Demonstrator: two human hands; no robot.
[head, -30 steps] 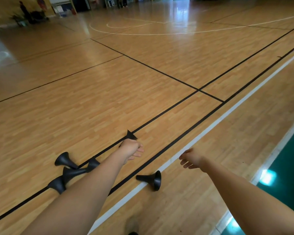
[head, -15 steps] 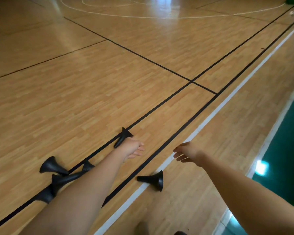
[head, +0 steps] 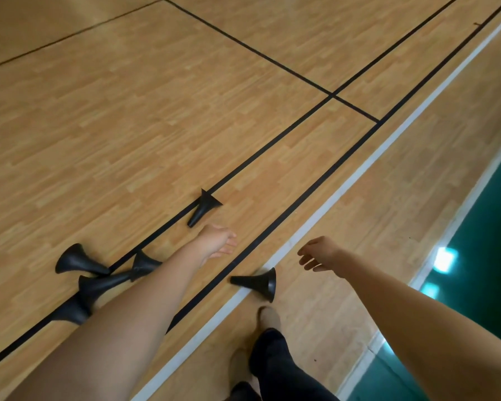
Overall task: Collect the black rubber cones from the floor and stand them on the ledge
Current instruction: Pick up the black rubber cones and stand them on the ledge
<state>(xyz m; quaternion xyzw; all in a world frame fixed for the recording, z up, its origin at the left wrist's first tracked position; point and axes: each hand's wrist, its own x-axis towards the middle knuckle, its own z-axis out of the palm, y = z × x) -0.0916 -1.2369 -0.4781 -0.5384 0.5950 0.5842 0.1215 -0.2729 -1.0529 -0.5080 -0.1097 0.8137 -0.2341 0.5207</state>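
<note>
Overhead: left hand (head: 219, 240) and right hand (head: 318, 254), both loosely spread and empty, above 6 toppled black rubber cones (head: 256, 282) on the floor (head: 128, 125).

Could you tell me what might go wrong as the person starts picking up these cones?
The cone on the white line lies on its side just ahead of the person's foot, so a step could kick or trip on it. The overlapping cones beside the left forearm may roll when one is lifted. Both the left hand and right hand are empty.
</note>
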